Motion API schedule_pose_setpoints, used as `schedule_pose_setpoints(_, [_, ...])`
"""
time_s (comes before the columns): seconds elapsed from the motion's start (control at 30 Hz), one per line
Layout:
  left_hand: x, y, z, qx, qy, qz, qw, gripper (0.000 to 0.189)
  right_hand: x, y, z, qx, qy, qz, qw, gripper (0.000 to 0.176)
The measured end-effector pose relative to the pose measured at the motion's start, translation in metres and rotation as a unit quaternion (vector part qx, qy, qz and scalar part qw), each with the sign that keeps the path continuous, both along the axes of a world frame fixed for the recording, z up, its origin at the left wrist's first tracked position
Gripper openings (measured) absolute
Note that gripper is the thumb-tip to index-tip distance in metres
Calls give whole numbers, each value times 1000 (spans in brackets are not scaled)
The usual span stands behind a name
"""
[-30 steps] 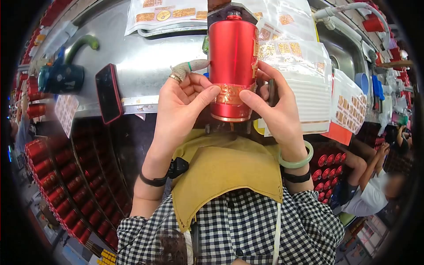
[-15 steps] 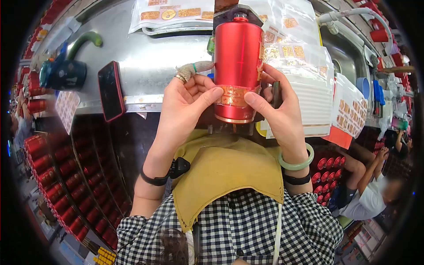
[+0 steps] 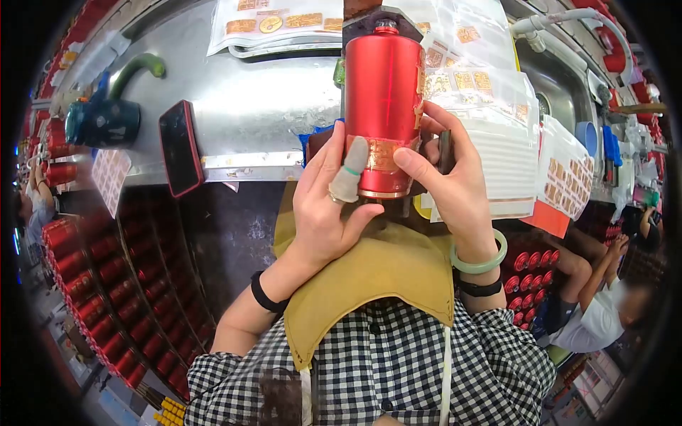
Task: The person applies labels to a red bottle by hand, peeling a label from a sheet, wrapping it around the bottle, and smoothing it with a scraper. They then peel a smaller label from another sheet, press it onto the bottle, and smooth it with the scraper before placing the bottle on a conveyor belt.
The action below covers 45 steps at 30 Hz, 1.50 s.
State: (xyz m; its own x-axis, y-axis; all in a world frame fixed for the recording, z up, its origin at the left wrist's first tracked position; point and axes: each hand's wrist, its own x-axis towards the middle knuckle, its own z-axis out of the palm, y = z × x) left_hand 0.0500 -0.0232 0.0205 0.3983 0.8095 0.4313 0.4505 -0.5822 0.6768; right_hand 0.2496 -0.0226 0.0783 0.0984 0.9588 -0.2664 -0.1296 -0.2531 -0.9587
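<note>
A glossy red bottle lies in the middle with its neck pointing away from me. Around its lower part runs a gold patterned label. My right hand grips the bottle's right side, thumb on the label's right part. My left hand has its fingers apart, and a cloth-covered finger with a green band presses on the label's left part. The left thumb points right, below the bottle's base. Sheets of gold labels lie to the right of the bottle.
A phone and a dark green pot are on the metal counter at left. Racks of red bottles stand below left. Right are a sink, a label sheet and another person.
My left hand has turned and dropped lower. Its thumb has left the label, and the covered finger has come onto it. My right hand keeps its hold on the bottle.
</note>
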Motion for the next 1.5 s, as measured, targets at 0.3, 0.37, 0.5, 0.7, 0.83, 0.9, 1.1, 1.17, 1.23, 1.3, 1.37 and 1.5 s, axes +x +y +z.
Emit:
schedule_pose_setpoints(0.3, [4,-5,11,56,76,65,993,64,-2,-3,1,25,-26,-9,999,64])
schedule_pose_setpoints(0.37, [11,-3,18,82,82,61,991,65,-2,-3,-2,17,0,-25,1000,59])
schedule_pose_setpoints(0.5, [16,8,13,115,78,46,989,63,5,-5,-2,2,4,-20,1000,50])
schedule_pose_setpoints(0.7, [6,14,-7,38,-18,52,998,88,17,-11,-8,16,-16,-22,999,45])
schedule_pose_setpoints(0.83, [5,12,11,16,7,60,998,99,22,-13,-6,9,-93,25,995,37])
schedule_pose_setpoints(0.9, [6,12,7,-23,-27,55,998,100,22,-12,-3,-13,-87,23,996,35])
schedule_pose_setpoints(1.1, [-8,11,-9,-109,-50,18,993,104,17,-12,0,-7,-67,36,997,29])
schedule_pose_setpoints(1.17, [-10,12,-8,-111,-35,7,993,106,8,-12,4,18,-74,-6,997,34])
schedule_pose_setpoints(1.23, [-5,11,-5,-135,-81,-3,988,106,2,-16,12,58,-138,7,989,37])
schedule_pose_setpoints(1.3, [-3,8,-8,-161,-92,-1,983,106,-4,-17,9,115,-184,20,976,50])
schedule_pose_setpoints(1.37, [1,7,-9,-189,-103,0,977,107,-8,-14,3,159,-247,10,956,49])
schedule_pose_setpoints(1.5, [3,8,-5,-213,-149,15,965,109,-13,-16,7,154,-261,-1,953,39])
